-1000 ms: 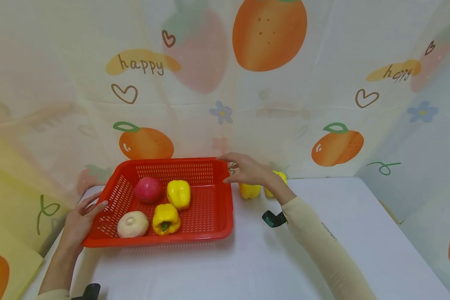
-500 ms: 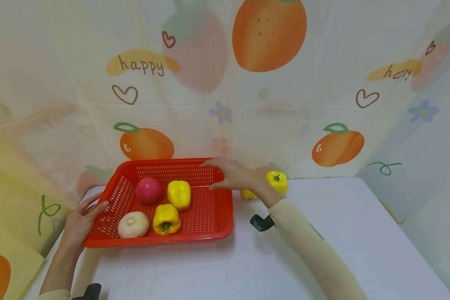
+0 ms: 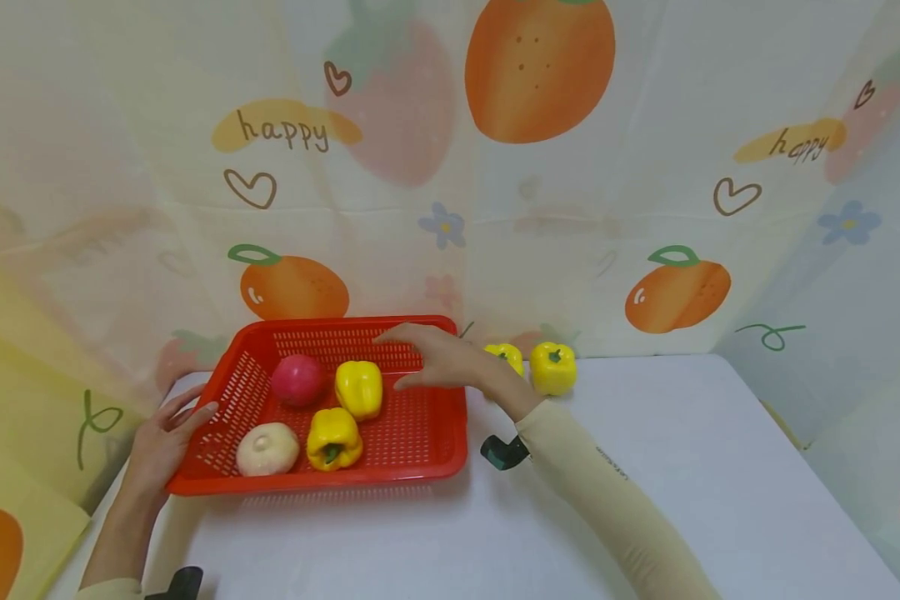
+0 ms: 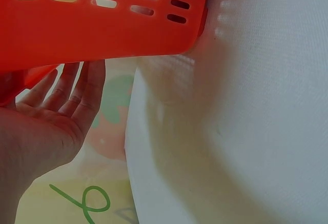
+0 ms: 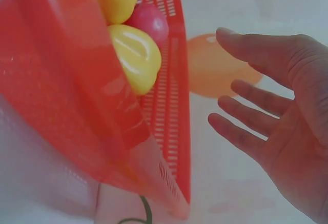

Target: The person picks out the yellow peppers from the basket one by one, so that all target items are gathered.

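Observation:
In the head view a red slotted basket [image 3: 315,482] is on the left. My left hand [image 3: 159,450] grips its left rim, thumb on top; the left wrist view shows the fingers [image 4: 94,88] under the rim. Inside the basket lie a pinkish-red round fruit [image 3: 297,380], a flattish cream-white vegetable with a nub [image 3: 267,450], and two yellow bell peppers, one upper [image 3: 359,389] and one nearer [image 3: 334,438]. My right hand [image 3: 442,358] is over the basket's right part, fingers spread and holding nothing; its thumb and fingers [image 5: 246,115] are well apart in the right wrist view.
Two more yellow bell peppers stand on the white table [image 3: 675,467] right of the basket: one [image 3: 553,368] in full view, the other [image 3: 505,353] partly behind my right wrist. A printed curtain [image 3: 540,275] hangs along the table's back edge.
My right hand has moved left from the basket's right rim to over its inside, uncovering more of the right-hand pepper. The left hand and the basket stay put.

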### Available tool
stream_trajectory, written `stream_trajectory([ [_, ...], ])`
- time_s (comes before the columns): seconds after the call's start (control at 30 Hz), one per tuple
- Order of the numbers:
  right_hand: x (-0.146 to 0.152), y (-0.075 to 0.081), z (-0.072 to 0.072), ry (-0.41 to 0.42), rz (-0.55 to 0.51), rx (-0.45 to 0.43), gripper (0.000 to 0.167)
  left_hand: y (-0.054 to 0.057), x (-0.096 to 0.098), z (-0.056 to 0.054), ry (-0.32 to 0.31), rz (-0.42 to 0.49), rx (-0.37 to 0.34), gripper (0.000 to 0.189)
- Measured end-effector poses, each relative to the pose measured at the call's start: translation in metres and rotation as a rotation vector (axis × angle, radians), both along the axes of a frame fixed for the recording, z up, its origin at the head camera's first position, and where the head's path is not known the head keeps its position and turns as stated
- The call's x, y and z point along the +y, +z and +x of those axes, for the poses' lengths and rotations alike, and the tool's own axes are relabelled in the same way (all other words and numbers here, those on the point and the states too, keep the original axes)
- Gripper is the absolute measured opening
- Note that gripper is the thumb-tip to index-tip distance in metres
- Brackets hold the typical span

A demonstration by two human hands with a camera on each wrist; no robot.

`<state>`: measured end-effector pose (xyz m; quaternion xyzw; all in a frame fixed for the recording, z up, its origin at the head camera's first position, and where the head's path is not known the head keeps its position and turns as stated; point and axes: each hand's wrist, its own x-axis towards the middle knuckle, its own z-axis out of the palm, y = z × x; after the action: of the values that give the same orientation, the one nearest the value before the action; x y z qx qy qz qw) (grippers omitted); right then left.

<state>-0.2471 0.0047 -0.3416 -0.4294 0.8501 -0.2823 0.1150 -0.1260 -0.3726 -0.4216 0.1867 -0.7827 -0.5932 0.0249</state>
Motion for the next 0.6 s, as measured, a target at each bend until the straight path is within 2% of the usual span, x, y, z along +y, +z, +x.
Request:
stream_trajectory([
  [0.13,-0.006,0.003,0.004,0.034,0.008,0.019,0.062,-0.001,0.000,-0.001,-0.002,-0.012,-0.004,0.075],
  [0.33,-0.016,0.004,0.006,0.080,0.012,0.054,0.063,-0.001,-0.001,0.001,-0.007,0.041,0.016,0.070],
  [0.47,-0.022,0.003,0.007,0.093,0.009,0.048,0.063,0.000,-0.001,0.000,-0.003,0.079,0.024,0.068],
  [0.6,-0.027,0.005,0.009,0.091,0.029,0.043,0.063,0.000,-0.001,-0.001,-0.006,0.044,0.021,0.069],
])
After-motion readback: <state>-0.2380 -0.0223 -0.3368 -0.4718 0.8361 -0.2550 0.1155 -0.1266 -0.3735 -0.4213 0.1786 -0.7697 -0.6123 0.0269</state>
